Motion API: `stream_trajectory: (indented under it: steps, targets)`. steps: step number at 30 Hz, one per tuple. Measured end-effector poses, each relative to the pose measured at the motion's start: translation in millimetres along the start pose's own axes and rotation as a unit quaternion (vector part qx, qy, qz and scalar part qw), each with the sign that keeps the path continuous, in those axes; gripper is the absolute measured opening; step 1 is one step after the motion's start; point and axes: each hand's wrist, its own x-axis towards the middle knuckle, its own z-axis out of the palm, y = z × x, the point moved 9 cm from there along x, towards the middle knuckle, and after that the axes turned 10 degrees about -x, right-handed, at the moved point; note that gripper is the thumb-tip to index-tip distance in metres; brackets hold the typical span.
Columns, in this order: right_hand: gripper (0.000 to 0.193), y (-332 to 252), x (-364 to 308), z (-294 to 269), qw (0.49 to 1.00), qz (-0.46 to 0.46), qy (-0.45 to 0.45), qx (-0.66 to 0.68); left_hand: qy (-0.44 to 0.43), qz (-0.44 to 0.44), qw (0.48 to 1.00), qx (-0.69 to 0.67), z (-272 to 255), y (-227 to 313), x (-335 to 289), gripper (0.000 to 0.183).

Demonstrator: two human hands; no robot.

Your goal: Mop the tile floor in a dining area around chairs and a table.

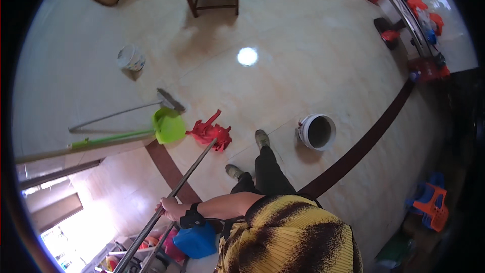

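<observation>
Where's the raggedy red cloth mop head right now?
In the head view, the red cloth mop head lies on the pale glossy floor, left of centre, just right of the bright green plastic dustpan and left of the person's greenish shoes.

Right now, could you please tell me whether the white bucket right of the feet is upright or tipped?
Upright: the white bucket stands on the floor, its open mouth facing up.

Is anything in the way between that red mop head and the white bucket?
Yes: the person's forward shoe stands between the mop head and the bucket, roughly midway. Nothing else visible stands there.
</observation>
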Motion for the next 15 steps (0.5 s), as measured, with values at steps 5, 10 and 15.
stream_trajectory:
  steps: [5,10,15]
  targets:
    - [0.018,-182.1,-10.3,-63.8,0.979,-0.205,0.011,-0.017,-0.031,0.014,0.996,-0.085,46.0,20.4,84.8,0.020]
    - [0.022,-395.6,-12.1,-202.6,0.898,-0.394,0.189,-0.055,0.032,0.178,0.982,-0.048,0.7,201.8,178.8,0.019]
    - [0.024,-536.1,-86.1,-304.9,0.819,-0.501,0.277,0.027,0.144,0.335,0.931,0.025,-67.1,377.1,221.8,0.015]
